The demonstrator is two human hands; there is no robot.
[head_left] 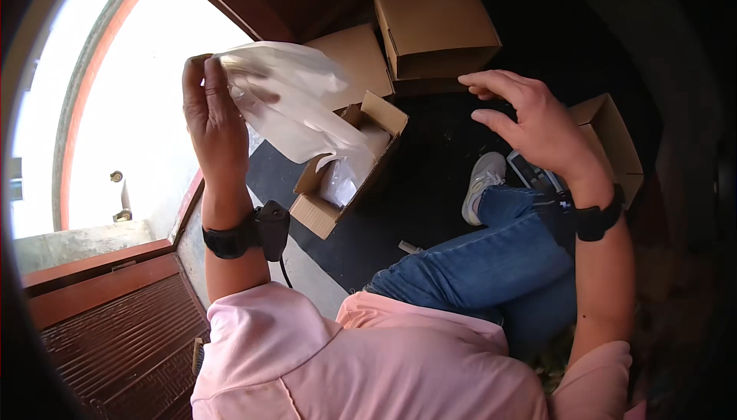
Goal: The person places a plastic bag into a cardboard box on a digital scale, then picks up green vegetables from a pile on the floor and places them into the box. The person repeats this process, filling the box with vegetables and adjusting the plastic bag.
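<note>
My left hand [211, 105] is raised at the left, its fingers pinched on the edge of a thin, translucent white plastic bag [288, 90]. The bag spreads to the right and hangs down over an open cardboard box [395, 115] on the dark floor. Clear plastic wrapping [340, 183] shows inside that box, and what it covers I cannot make out. To the right, apart from the bag and box, my right hand [514, 109] hovers in the air. Its thumb and fingers are apart with nothing between them.
Behind stand a larger cardboard box [437, 24] and another brown carton [355, 59]. An open cardboard box [614, 140] lies beyond my right wrist. Below that hand are a grey device [533, 174] and my white shoe [484, 182]. A small pale object [410, 247] lies near my leg.
</note>
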